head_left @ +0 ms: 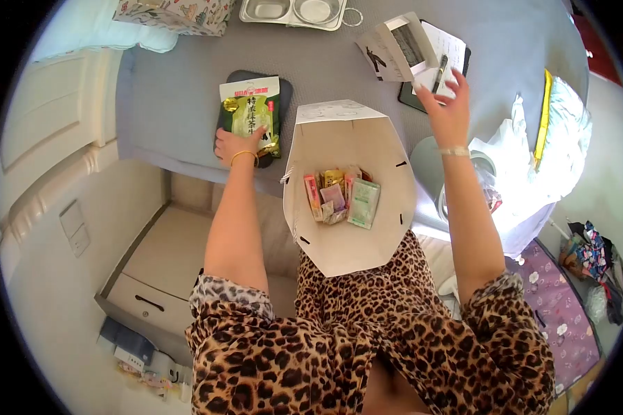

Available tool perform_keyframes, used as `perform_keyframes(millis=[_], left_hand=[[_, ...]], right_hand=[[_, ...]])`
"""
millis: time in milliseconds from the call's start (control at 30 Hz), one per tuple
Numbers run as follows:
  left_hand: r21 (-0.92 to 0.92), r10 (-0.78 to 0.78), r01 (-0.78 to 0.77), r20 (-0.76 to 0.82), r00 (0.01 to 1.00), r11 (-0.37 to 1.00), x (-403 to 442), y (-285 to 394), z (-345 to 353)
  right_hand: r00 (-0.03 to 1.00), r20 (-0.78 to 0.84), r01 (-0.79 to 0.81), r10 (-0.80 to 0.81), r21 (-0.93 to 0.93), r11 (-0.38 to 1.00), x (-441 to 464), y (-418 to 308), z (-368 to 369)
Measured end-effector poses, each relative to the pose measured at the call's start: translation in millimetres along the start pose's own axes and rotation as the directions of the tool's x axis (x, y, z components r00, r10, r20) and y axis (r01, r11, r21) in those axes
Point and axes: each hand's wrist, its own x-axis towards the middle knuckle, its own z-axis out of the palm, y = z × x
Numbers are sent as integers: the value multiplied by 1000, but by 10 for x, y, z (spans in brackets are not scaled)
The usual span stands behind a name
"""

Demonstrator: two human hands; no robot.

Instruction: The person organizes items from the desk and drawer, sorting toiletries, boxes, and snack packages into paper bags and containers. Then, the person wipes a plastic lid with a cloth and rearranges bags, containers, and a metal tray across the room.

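Grip of the left hand (237,145): partly closed over the near-left part of the green-and-white pouch (249,107). The thumb lies on the printed face; the fingers are at the left edge. Whether any finger passes beneath, and how firmly it is pinched, cannot be told.

Grip of the right hand (448,111): open, fingers spread and bent, thumb apart, nothing held. It is nearest to the pen (440,72) and the written paper (450,45).

Pouch: located on the left of the counter (180,90), over a dark flat pad (286,90), printed face up. Assessed as light, with a soft, flexible skin. The glossy film is likely to slide under a fingertip pressing from above only. Contents are not visible; hard squeezing at the middle could crush anything brittle. Recommended hold: the flat far border, pinched between thumb and fingers, or both side edges with light pressure.

Between the forearms: an open white box (353,138) containing small packets (363,204). Walls appear to be thin card, stiff enough to keep their shape but liable to buckle; best supported from below or at opposite walls.

Far right: a small open carton (387,52) beside the paper, judged light and easily dented.

Far side: a metal tray (291,14), judged rigid and smooth, best lifted by its rim.
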Motion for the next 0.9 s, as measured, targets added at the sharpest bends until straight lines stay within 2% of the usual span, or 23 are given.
perform_keyframes(millis=[33,100,167,200,233,267,300,333,400,433,500,567,600,667,733,800,867,900], left_hand=[[-106,22,-8,130,991,994,86,-10,3],[-311,104,16,364,925,950,392,-108,-14],[-638,191,141,423,886,757,501,-249,-107],[-761,243,210,435,867,614,489,-314,-175],[-828,278,195,384,881,525,419,-359,-361],[-885,306,178,328,894,429,341,-443,-582],[-932,333,92,215,918,349,209,-522,-816],[-964,350,2,99,932,266,31,-603,-1065],[-964,301,-151,-81,950,219,-456,-757,-1601],[-976,355,-88,-12,935,199,-698,-962,-1778],[-996,587,12,-41,809,-87,-1131,-1036,-2050],[-954,783,101,-168,598,-282,-1571,-910,-2184],[-970,848,95,-146,510,-224,-1750,-908,-2188],[-980,821,130,196,536,150,-2161,-838,-2148],[-830,635,52,464,618,555,-2442,-762,-1965],[-748,555,47,531,640,662,-2562,-749,-1666],[-661,462,36,561,687,749,-2669,-706,-1326],[-615,411,26,556,723,788,-2710,-689,-1157]], right_hand=[[1000,3,0,0,-38,999,127,-26,103],[981,10,-196,196,72,978,370,-165,309],[990,-5,-142,144,129,981,773,196,562],[984,41,-179,175,204,962,826,218,568],[975,86,-221,205,274,936,852,165,559],[941,196,-331,275,375,866,875,115,498],[893,311,-441,325,456,773,842,24,426],[910,301,-400,286,451,798,767,-19,351],[938,281,-314,204,439,842,571,-111,149],[949,264,-284,170,491,824,508,-84,13],[972,227,-148,61,390,909,292,-236,-503],[983,164,-146,80,440,886,-68,-733,-1079],[988,142,-110,58,385,916,-227,-935,-1353],[980,198,-38,-36,358,933,-494,-1325,-1803],[955,290,-29,-69,318,948,-742,-1469,-2068],[874,446,74,-191,266,961,-955,-1625,-2090],[796,585,121,-158,101,987,-1090,-1718,-1878],[752,641,203,-153,-5,979,-1153,-1775,-1711]])
